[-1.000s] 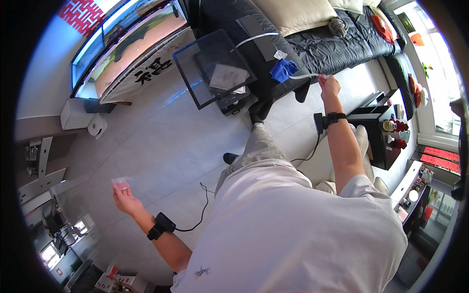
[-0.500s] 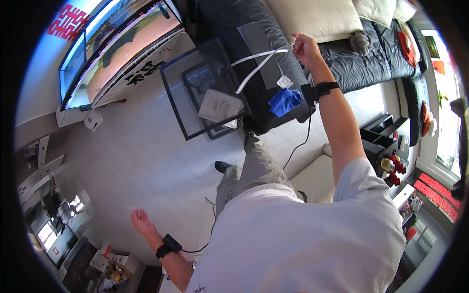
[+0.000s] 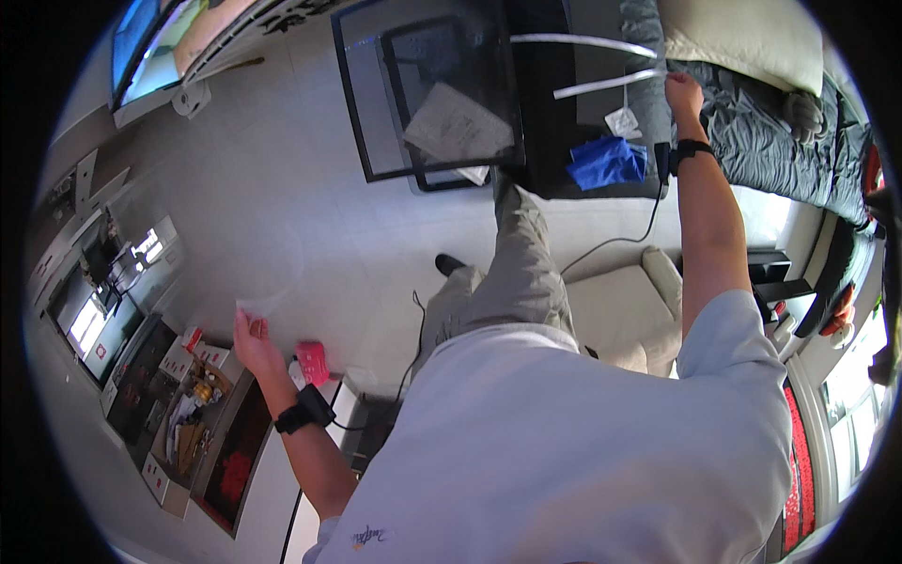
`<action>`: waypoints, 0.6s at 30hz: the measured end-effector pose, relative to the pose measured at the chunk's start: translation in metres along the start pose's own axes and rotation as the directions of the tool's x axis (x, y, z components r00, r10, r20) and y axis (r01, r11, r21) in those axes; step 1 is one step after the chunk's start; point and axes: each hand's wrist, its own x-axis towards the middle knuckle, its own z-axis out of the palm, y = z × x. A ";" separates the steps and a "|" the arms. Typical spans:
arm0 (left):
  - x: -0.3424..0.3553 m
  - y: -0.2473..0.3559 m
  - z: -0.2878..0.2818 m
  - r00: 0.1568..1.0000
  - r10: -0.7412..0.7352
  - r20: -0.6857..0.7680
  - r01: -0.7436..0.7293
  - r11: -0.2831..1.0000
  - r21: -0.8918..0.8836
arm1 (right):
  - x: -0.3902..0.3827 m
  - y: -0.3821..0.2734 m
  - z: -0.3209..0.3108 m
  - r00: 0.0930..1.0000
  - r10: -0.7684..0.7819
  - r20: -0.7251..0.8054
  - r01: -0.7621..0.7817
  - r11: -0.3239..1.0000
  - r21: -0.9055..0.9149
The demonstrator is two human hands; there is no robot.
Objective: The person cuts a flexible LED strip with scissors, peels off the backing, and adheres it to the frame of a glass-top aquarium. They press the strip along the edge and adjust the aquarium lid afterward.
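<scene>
Jutting left from the right fingers (image 3: 676, 86) is a white strip (image 3: 606, 85).

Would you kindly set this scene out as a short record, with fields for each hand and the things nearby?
Left hand: pinches a clear film
Right hand: holds one end of a white strip
Also there: second white strip
On black sofa: blue cloth
Beyond: black-framed panel
Seat: cream armchair
</scene>
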 end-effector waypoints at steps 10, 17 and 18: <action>-0.012 0.012 0.038 0.987 0.150 0.054 -0.145 0.985 -0.093 | -0.077 -0.058 -0.034 0.876 -0.118 -0.467 0.152 0.988 0.035; -0.038 0.034 0.053 0.955 0.223 0.197 -0.153 0.936 -0.317 | -0.322 -0.273 -0.077 0.872 -0.488 -0.033 0.323 0.524 0.788; -0.044 0.041 0.051 0.955 0.199 0.218 -0.120 0.936 -0.330 | -0.367 -0.301 -0.085 0.793 -0.608 -0.014 0.368 0.461 0.808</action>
